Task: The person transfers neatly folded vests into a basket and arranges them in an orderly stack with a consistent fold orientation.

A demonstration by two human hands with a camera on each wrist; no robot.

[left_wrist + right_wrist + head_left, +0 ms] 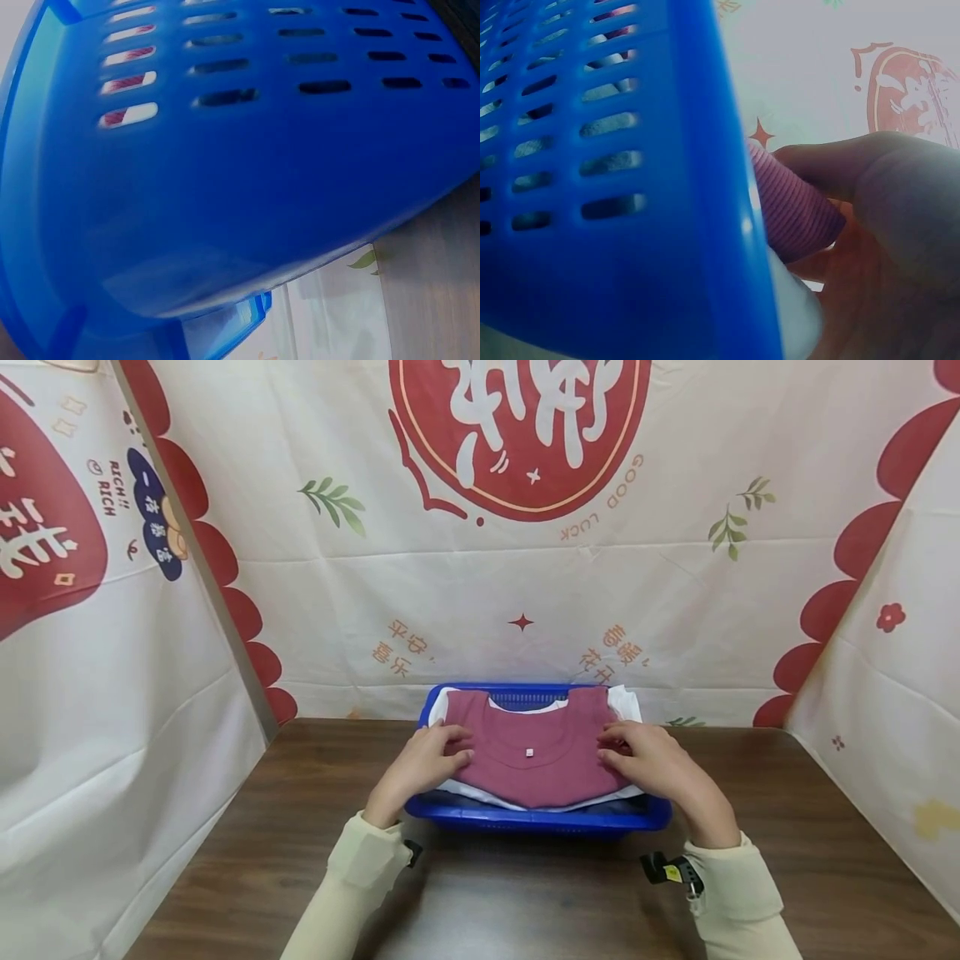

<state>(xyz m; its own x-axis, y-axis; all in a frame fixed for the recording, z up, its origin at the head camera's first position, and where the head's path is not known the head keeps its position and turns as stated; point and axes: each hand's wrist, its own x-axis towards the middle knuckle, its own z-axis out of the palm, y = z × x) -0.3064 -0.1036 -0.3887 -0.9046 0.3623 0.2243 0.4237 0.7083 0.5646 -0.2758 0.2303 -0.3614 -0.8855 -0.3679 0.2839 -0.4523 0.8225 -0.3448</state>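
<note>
A folded maroon T-shirt [534, 777] with a round neckline and a small white label lies on top of white clothing [627, 700] in a blue plastic basket [525, 817]. At the shirt's left side, my left hand [423, 764] holds the edge with curled fingers and thumb. My right hand [656, 758] grips the opposite edge. Close up in the right wrist view, a ribbed maroon fold of the shirt [799, 206] sits between the right thumb and fingers, just over the basket rim. Only the basket's slotted wall [225, 172] fills most of the left wrist view; the left hand's grip is hidden there.
The basket stands at the back of a brown wooden table [510, 893], close to a printed white cloth backdrop [480, 585]. Similar cloth hangs along the left [135, 710] and right [892, 710] sides. Dark clothing shows under the white layer at the basket's front.
</note>
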